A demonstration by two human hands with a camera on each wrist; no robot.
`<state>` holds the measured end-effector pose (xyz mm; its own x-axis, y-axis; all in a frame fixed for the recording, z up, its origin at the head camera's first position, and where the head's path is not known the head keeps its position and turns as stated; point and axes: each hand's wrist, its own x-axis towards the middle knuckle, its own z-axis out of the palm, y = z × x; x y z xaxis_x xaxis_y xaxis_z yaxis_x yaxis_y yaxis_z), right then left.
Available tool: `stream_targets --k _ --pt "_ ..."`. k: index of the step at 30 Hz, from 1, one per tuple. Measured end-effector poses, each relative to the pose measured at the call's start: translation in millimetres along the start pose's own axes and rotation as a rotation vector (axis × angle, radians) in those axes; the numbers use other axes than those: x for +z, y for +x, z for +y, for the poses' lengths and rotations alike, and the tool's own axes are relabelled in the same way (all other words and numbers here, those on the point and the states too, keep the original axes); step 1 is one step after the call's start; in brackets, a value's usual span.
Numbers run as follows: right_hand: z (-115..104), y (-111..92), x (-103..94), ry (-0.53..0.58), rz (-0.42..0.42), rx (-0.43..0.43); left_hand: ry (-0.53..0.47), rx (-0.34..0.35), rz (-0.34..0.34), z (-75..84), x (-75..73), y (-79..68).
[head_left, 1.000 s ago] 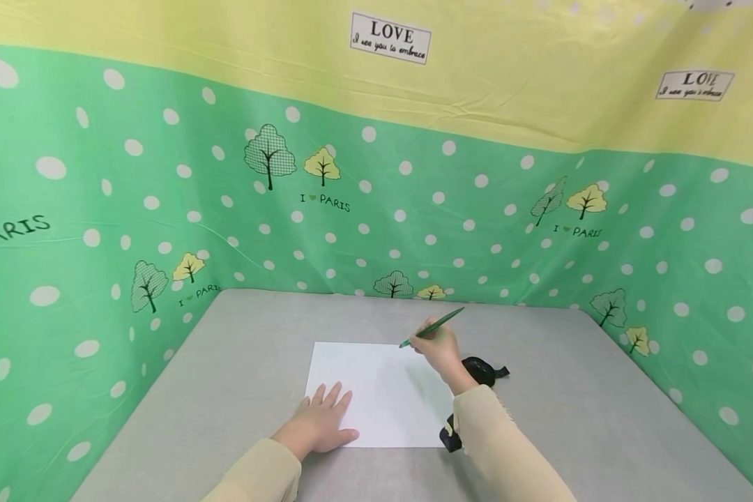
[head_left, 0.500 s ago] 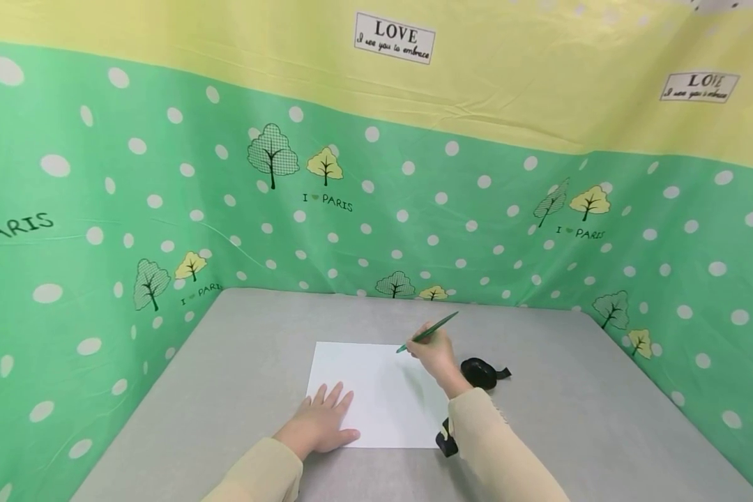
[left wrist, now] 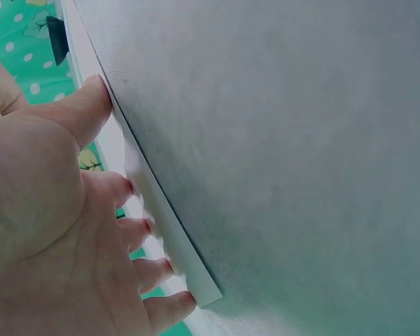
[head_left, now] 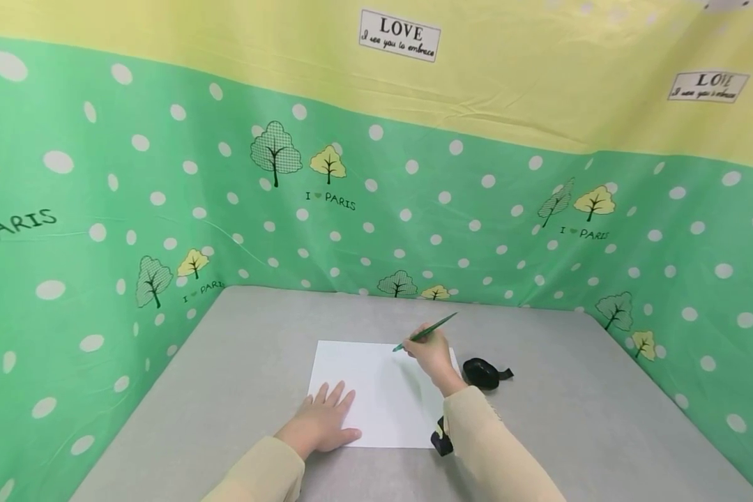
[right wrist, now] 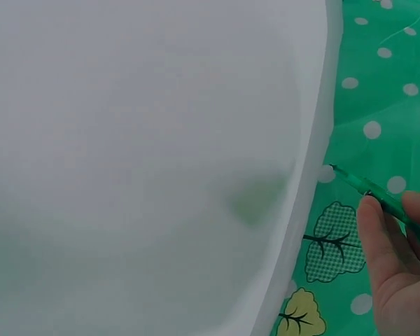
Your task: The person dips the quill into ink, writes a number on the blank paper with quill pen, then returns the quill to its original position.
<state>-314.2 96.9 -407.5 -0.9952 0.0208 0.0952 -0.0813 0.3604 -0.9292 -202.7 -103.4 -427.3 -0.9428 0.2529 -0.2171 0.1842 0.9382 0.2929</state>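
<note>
On the left of the white sheet (head_left: 379,394), which lies on the grey table (head_left: 257,362), the left hand (head_left: 325,422) rests fingers spread, gripping nothing; steady pressure there should prevent slipping. Over the sheet's far right part, the green pen (head_left: 428,330) slants, tip apparently clear, pinched in the right hand (head_left: 434,357); a light, relaxed hold should suit.
</note>
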Motion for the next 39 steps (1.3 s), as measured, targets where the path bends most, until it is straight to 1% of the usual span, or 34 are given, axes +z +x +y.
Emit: stream_targets --k 7,15,19,23,26,29,39 --pt "1.4 1.2 6.3 -0.058 -0.013 -0.010 -0.004 0.006 -0.003 0.0 0.9 1.0" --pt "2.1 3.3 11.4 -0.023 -0.022 -0.005 0.003 0.012 0.007 0.8 -0.7 0.7" --pt "4.0 4.3 12.8 -0.045 -0.025 0.000 -0.006 0.004 0.002 0.3 0.4 1.5" --pt "5.8 5.6 13.5 -0.069 -0.023 -0.001 0.016 0.007 -0.005 -2.4 4.2 4.4" --pt "6.8 6.9 14.0 -0.074 -0.025 0.006 0.011 0.008 -0.004 -2.9 4.1 3.9" --pt "7.3 7.5 14.6 -0.070 -0.030 0.009 -0.009 -0.001 0.004 -1.0 0.6 1.3" --pt "10.2 8.7 15.5 -0.070 -0.037 0.016 0.013 -0.001 0.001 -0.3 -1.0 -0.2"
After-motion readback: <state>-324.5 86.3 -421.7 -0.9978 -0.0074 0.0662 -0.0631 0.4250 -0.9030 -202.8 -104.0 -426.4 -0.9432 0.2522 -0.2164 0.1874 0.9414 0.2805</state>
